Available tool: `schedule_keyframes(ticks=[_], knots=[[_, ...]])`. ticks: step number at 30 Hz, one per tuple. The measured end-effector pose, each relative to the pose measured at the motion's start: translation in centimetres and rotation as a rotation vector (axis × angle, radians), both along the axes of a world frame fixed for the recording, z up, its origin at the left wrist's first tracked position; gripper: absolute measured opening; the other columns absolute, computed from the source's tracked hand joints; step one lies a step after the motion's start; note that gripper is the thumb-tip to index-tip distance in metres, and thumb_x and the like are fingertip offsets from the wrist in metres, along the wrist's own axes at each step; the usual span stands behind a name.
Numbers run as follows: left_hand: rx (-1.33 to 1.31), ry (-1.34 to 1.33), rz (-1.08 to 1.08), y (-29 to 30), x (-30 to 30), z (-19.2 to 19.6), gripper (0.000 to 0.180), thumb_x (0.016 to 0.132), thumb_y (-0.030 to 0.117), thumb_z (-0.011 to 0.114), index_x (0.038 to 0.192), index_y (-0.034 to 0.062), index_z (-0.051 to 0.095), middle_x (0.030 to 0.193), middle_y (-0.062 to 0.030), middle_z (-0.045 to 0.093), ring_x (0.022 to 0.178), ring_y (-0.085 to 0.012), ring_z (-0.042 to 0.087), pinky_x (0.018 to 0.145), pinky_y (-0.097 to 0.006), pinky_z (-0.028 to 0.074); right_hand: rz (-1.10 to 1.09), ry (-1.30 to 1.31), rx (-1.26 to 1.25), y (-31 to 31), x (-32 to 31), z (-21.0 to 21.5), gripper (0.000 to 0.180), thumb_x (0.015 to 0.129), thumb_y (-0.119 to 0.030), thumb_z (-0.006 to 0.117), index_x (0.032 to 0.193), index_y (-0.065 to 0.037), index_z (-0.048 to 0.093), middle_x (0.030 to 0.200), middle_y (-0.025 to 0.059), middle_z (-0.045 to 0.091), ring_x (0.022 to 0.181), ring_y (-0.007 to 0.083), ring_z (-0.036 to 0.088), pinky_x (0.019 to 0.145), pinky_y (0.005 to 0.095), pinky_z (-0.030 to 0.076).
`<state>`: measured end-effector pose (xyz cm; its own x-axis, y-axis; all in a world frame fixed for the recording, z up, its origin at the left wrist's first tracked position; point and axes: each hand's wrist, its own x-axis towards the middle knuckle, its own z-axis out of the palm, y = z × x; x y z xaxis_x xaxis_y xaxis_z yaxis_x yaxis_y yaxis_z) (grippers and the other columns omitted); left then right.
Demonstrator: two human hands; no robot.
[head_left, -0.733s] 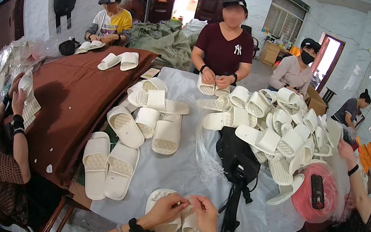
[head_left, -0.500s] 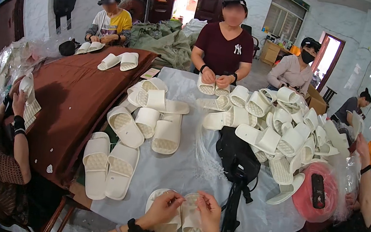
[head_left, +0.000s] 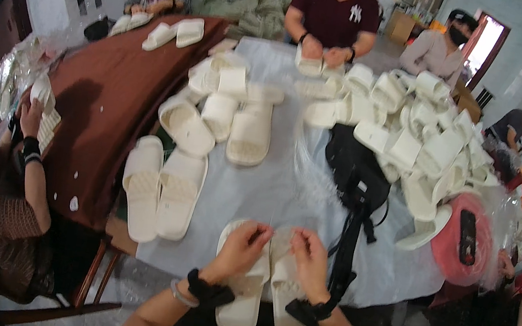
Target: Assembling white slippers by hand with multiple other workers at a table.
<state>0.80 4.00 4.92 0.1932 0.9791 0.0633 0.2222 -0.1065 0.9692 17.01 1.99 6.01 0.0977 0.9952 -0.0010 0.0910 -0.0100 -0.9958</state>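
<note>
Lying beneath both curled hands point(head_left: 244, 247) point(head_left: 311, 259), any hold unclear from blur: two off-white slippers point(head_left: 240, 310) point(head_left: 287, 317)

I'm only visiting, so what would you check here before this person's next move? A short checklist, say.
1. Front slippers side by side: ok, lying as a pair.
2. Pair wholly on the pale sheet: not ok, near ends reach past its near edge.
3. Left hand and right hand over the pair: ok, with a gap between them.
4. Anything thin in their grip: cannot tell, too blurred.
5. Heap of slippers apart from both hands: ok, it lies beyond, toward the right.
</note>
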Motion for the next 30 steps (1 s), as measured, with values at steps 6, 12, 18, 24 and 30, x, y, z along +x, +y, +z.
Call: schedule_keyframes(ticks=[6,12,18,24,30], knots=[[-0.023,-0.088,-0.031,0.9,0.0,0.0,0.012,0.087,0.012,0.053,0.093,0.0014,0.056,0.075,-0.0012,0.050,0.065,-0.0086,0.045,0.059,-0.022,0.039,0.060,0.094,0.008,0.8,-0.2,0.8,0.017,0.090,-0.013,0.050,0.101,-0.002,0.056,0.084,-0.0004,0.053,0.070,0.0061,0.047,0.065,0.0188,0.040],[0.061,-0.065,-0.062,0.5,0.2,-0.1,0.011,0.085,0.009,0.055,0.092,0.0013,0.057,0.077,-0.0040,0.051,0.065,-0.0108,0.045,0.058,-0.024,0.038,0.061,0.105,-0.019,0.4,-0.3,0.3,0.015,0.090,-0.012,0.050,0.101,-0.003,0.055,0.084,-0.0013,0.052,0.071,0.0059,0.046,0.066,0.0183,0.040],[0.049,-0.125,-0.054,0.1,-0.1,-0.4,0.010,0.085,0.008,0.056,0.092,0.0017,0.057,0.078,-0.0026,0.051,0.065,-0.0099,0.045,0.058,-0.023,0.038,0.080,0.006,-0.010,0.1,-0.8,0.6,0.021,0.089,-0.011,0.050,0.107,-0.002,0.055,0.084,-0.0006,0.051,0.072,0.0070,0.047,0.067,0.0188,0.040],[-0.031,-0.099,-0.103,0.3,0.1,0.6,0.011,0.087,0.011,0.055,0.093,0.0019,0.056,0.081,-0.0009,0.052,0.072,-0.0082,0.046,0.064,-0.022,0.039,0.167,-0.127,0.066,0.4,-0.4,0.0,0.020,0.089,-0.011,0.050,0.106,-0.002,0.056,0.086,-0.0003,0.053,0.073,0.0072,0.049,0.069,0.0197,0.041],[0.045,-0.061,-0.072,0.5,-0.2,-0.2,0.011,0.086,0.011,0.055,0.092,0.0016,0.056,0.080,-0.0005,0.052,0.070,-0.0081,0.047,0.063,-0.022,0.040,0.116,0.084,-0.045,0.4,-0.6,0.5,0.016,0.088,-0.008,0.052,0.102,-0.001,0.056,0.089,0.0012,0.057,0.076,0.0071,0.053,0.070,0.0198,0.043]])
